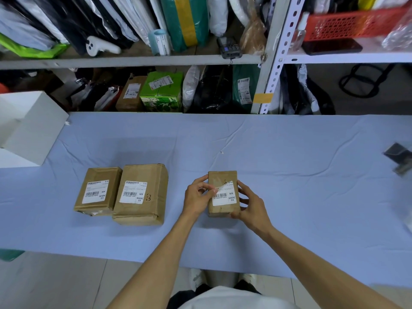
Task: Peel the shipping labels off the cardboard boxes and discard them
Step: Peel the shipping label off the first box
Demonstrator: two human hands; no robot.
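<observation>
A small cardboard box (220, 177) stands on the blue table cloth (289, 197) in front of me. Its white shipping label (224, 197) is lifted at the upper left corner. My left hand (197, 198) pinches that raised corner with thumb and fingers. My right hand (248, 205) grips the box by its right side and lower edge. Two more cardboard boxes lie to the left, a smaller one (98, 190) and a larger one (141, 194), side by side. A flat white label (95, 191) is on the smaller, another label (133, 192) on the larger.
A white open box (33, 128) stands at the table's far left. Metal shelving (270, 63) packed with parcels and bags runs behind the table. A dark blurred object (399, 157) lies at the right edge. My shoes and the tiled floor show below the near edge.
</observation>
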